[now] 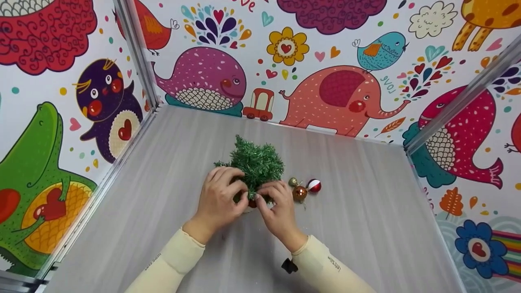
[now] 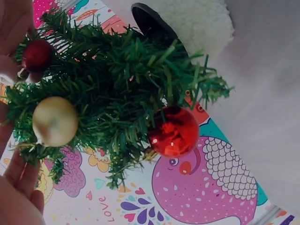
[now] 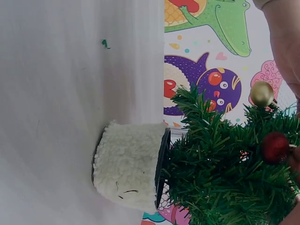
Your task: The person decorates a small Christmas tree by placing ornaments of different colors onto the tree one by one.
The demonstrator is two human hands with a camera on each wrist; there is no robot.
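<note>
A small green artificial tree (image 1: 255,165) stands in a white fluffy pot (image 3: 127,165) on the grey table (image 1: 358,228). My left hand (image 1: 238,194) grips a low branch on the near side of the tree. My right hand (image 1: 263,198) pinches a small red ball (image 1: 252,203) at that same branch. In the left wrist view a shiny red ball (image 2: 174,131), a gold ball (image 2: 55,121) and the darker red ball (image 2: 36,55) hang in the needles. The right wrist view shows the gold ball (image 3: 261,93) and the red ball (image 3: 275,146) on the tree (image 3: 225,178).
Three loose ornaments lie on the table just right of my right hand: a gold one (image 1: 293,181), a bronze one (image 1: 300,193) and a red-and-white one (image 1: 314,185). Colourful cartoon walls (image 1: 338,61) close the table in on the left, back and right.
</note>
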